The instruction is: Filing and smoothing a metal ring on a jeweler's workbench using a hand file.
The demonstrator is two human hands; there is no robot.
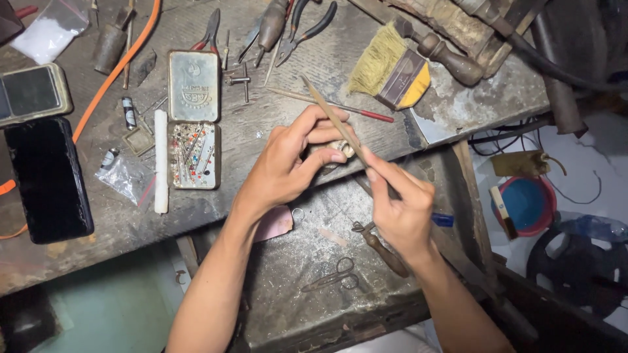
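Workbench [275,131], worn grey wood, taken as landmark; contents listed from its left end rightward. Black phone [47,178], flat at the bench's left end, an orange cable [116,65] curving above it. Clear plastic bag [125,175], just right of the phone. White stick [161,161], lying lengthwise beside an open metal tin [193,121], whose lower half holds small coloured stones. Pliers [304,29], dark-handled, at the bench's far edge near centre. Left hand [291,163], at the bench's front edge, fingers and thumb closed on a small pale metal piece [340,148], largely hidden by the fingers. Right hand [399,209], just right of the left, fingers pinched round a slim file [330,116], whose shaft slants up-left across the small piece and touches it. Small scissors [333,278], on the lower shelf beneath the bench's front edge, below both hands. Brush [392,65], yellow-bristled with a turned wooden handle, toward the bench's right end. Red bowl [526,204], blue inside, on the floor beyond the bench's right end.
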